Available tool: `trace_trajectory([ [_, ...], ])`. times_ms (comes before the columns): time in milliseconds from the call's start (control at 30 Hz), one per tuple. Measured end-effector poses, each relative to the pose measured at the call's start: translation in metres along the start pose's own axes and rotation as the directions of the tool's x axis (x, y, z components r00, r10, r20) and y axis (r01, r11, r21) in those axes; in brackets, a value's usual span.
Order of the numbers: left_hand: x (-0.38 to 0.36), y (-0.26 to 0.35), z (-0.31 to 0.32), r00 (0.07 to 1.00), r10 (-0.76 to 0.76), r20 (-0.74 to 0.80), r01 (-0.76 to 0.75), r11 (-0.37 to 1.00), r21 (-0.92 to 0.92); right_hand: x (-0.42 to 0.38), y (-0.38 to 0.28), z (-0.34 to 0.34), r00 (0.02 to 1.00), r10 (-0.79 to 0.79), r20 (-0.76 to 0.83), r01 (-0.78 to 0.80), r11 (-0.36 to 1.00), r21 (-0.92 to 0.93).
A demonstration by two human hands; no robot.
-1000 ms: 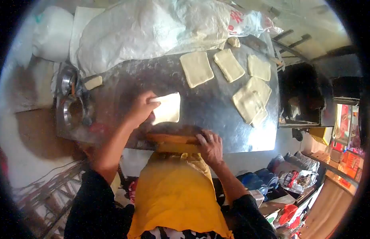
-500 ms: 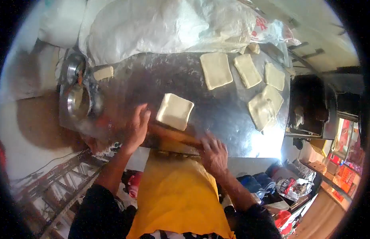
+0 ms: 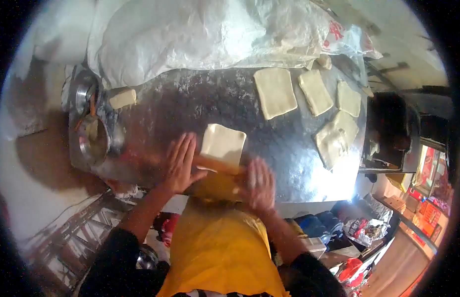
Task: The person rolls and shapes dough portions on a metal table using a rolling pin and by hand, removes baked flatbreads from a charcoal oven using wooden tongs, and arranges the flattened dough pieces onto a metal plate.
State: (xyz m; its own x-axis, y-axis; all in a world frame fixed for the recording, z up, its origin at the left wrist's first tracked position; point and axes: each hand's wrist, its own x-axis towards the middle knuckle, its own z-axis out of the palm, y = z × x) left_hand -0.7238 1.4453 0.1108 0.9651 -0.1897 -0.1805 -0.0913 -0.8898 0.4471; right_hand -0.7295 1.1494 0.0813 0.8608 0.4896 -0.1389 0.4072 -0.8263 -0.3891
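A wooden rolling pin [image 3: 220, 165] lies across the near edge of a squarish sheet of dough [image 3: 223, 142] on the dark metal worktop. My left hand [image 3: 181, 164] is at the pin's left end, its fingers stretched forward and the thumb pointing out toward the dough. At the right end, my right hand [image 3: 259, 185] rests with fingers extended, slightly smeared by motion. The hands hide both tips of the pin.
Several flat dough pieces [image 3: 275, 93] lie at the worktop's right side, two overlapping. A small dough piece [image 3: 123, 99] sits far left near metal bowls [image 3: 95, 142]. Plastic sheeting [image 3: 200, 37] covers the back. A dark appliance [image 3: 393, 131] stands right.
The rolling pin has moved forward onto the dough's near edge. Both hands have gone forward with it, the left one flattening its fingers. The whole view has shifted slightly.
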Motion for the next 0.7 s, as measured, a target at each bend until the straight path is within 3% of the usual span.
trace_trajectory([
  [67,0.076,-0.02,0.0,0.986,0.084,-0.145,-0.062,0.987,0.149,0.081,0.023,-0.026,0.993,-0.024,-0.118,0.011,0.993,-0.115],
  [133,0.152,-0.038,0.009,0.936,-0.026,-0.35,0.004,0.998,-0.066,0.147,0.049,-0.037,0.979,-0.032,-0.201,-0.041,0.937,-0.346],
  [167,0.148,-0.038,0.011,0.939,-0.033,-0.342,0.009,0.997,-0.071,0.162,0.046,-0.05,0.948,0.031,-0.316,-0.111,0.965,-0.239],
  [233,0.146,-0.028,0.0,0.932,0.09,-0.352,-0.069,0.995,0.07,0.135,0.048,-0.031,0.944,0.112,-0.311,-0.142,0.987,-0.074],
  [300,0.068,-0.023,0.02,0.974,0.086,-0.208,-0.073,0.995,0.071,0.063,0.02,-0.02,0.993,0.083,-0.078,-0.087,0.995,-0.05],
  [333,0.026,-0.009,0.004,0.995,0.085,-0.042,-0.086,0.996,-0.019,0.017,0.004,-0.006,0.995,0.041,-0.093,-0.044,0.999,-0.032],
  [400,-0.033,0.005,0.007,0.998,0.064,-0.026,-0.065,0.997,-0.048,-0.022,-0.013,0.0,0.995,0.004,-0.102,-0.005,1.0,-0.015],
  [467,-0.023,0.003,0.008,0.999,0.037,-0.003,-0.037,0.999,-0.017,-0.031,-0.02,-0.008,0.999,0.039,0.036,-0.038,0.999,-0.008],
  [533,0.038,-0.001,0.001,0.999,0.031,-0.04,-0.028,0.998,0.061,0.03,0.019,-0.008,0.999,0.03,-0.026,-0.029,0.999,0.031],
  [600,0.113,-0.012,-0.007,0.985,0.087,-0.149,-0.069,0.991,0.118,0.102,0.041,-0.033,0.993,0.011,-0.115,-0.031,0.984,-0.175],
  [633,0.148,-0.016,0.005,0.954,0.022,-0.299,0.007,0.996,0.094,0.135,0.05,-0.041,0.98,0.034,-0.198,-0.08,0.971,-0.227],
  [667,0.171,-0.011,0.0,0.917,0.002,-0.398,0.019,0.999,0.049,0.152,0.063,-0.04,0.924,-0.019,-0.383,-0.056,0.981,-0.185],
  [700,0.173,-0.009,-0.005,0.931,0.041,-0.364,0.02,0.986,0.163,0.157,0.054,-0.056,0.945,0.056,-0.324,-0.116,0.978,-0.171],
])
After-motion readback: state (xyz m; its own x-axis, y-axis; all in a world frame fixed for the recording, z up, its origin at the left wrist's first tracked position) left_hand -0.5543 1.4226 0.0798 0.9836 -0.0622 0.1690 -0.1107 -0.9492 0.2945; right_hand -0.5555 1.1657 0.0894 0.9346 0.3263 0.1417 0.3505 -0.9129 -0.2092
